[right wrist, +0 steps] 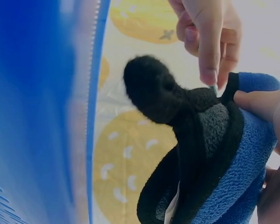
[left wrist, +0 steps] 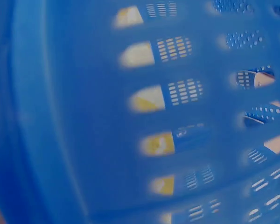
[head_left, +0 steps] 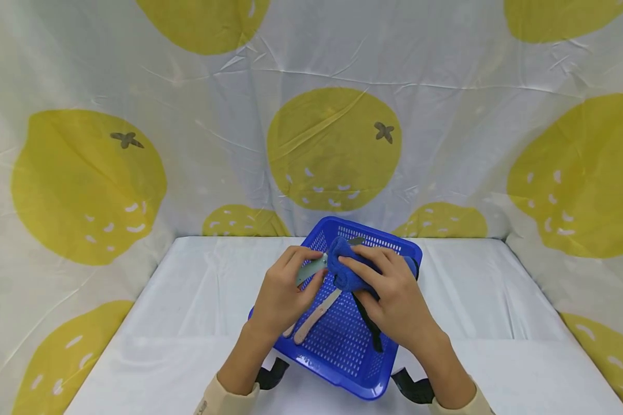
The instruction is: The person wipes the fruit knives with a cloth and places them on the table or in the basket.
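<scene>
Cloth [head_left: 342, 271] sits just below centre in the head view, gripped by the right hand [head_left: 389, 282] while the left hand [head_left: 284, 288] pinches a smooth pale-green handle [head_left: 310, 269]; looks like wiping, so next calls for a steady pinch imo. Left wrist: just slotted blue plastic basket [left wrist: 84, 116], grip can't be told. Right wrist: fuzzy terry, black edging [right wrist: 233, 144], lower right.

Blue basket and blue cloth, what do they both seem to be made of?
Basket: probably molded plastic, smooth and slightly glossy, judging by its regular openings and soft sheen.

Cloth: likely terry or microfiber, matte and fuzzy; the right-wrist view shows a nubbly pile, though the exact fiber can't be told.
</scene>
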Demonstrator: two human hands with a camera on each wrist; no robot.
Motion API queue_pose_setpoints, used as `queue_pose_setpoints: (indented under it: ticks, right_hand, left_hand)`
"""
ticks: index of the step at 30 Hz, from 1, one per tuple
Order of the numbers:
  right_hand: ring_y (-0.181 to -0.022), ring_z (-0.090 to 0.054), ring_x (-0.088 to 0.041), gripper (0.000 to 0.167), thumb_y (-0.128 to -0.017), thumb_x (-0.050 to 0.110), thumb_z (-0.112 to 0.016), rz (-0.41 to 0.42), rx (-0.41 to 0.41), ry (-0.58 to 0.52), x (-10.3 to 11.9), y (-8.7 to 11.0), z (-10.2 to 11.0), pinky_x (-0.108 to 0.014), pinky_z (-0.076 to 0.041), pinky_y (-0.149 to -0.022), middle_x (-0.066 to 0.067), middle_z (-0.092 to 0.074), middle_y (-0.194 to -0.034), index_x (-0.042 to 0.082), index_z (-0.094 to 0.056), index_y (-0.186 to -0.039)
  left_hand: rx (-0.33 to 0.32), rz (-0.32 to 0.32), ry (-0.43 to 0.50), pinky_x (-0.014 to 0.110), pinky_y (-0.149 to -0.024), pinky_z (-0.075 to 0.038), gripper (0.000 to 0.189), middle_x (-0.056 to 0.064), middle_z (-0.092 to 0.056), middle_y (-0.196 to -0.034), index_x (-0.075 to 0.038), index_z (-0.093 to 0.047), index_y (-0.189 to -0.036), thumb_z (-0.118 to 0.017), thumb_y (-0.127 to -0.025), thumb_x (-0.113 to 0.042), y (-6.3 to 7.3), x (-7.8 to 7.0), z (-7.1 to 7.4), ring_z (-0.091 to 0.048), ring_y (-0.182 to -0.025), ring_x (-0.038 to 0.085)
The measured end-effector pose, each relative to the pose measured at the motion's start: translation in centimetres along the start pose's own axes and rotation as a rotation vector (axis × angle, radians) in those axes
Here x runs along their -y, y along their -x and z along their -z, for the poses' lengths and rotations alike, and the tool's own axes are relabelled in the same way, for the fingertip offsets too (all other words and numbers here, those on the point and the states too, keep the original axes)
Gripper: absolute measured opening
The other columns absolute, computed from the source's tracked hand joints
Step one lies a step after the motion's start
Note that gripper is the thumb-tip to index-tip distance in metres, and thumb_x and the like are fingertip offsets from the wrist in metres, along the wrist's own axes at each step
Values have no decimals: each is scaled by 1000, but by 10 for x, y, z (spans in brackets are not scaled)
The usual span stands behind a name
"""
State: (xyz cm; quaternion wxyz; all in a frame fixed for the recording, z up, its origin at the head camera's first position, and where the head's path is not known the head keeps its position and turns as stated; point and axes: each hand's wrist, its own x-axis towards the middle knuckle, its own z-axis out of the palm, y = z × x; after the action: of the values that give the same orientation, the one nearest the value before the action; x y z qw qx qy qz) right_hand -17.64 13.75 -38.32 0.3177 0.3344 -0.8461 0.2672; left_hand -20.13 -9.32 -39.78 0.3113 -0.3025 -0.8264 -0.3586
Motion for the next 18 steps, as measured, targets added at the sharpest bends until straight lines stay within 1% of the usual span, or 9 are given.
queue_pose_setpoints:
  ticks: [2,6,10,15,18]
  right_hand:
    - [-130,-54,-32,49,-89,9,-75,6,3,3,1,0,-1,-55,-45,-108,-7,-61,-141,21,-68,-136]
    - [-127,-55,-31,49,-89,8,-74,9,11,28,1,-1,-3,-55,-45,-107,-7,-62,-140,21,-68,-136]
    - [-125,-56,-32,48,-90,7,-70,-12,11,66,3,-2,-5,-56,-46,-106,-7,-61,-141,21,-67,-137]
    - [-124,-56,-34,47,-91,7,-68,-35,0,104,4,-1,-7,-56,-48,-102,-8,-60,-141,19,-68,-136]
    - [-125,-56,-34,48,-90,6,-68,-51,-16,123,1,0,-7,-57,-48,-100,-9,-60,-141,19,-68,-136]
  left_hand:
    - [-8,-10,2,32,-84,-62,31,7,-67,-114,-9,-67,-118,-79,-90,-10,0,-2,0,-71,-105,19]
    - [-24,-60,-22,31,-84,-62,32,9,-67,-114,-6,-67,-118,-79,-89,-7,-1,-7,0,-72,-104,21]
    - [-13,-102,-33,29,-82,-62,31,10,-68,-115,-4,-65,-118,-77,-90,-6,0,-7,0,-74,-99,21]
    - [5,-116,-10,30,-82,-62,31,10,-67,-117,-4,-63,-120,-76,-92,-7,1,-6,1,-74,-99,20]
    - [17,-102,11,30,-84,-62,29,9,-67,-117,-4,-63,-120,-75,-93,-7,1,-6,3,-73,-102,20]
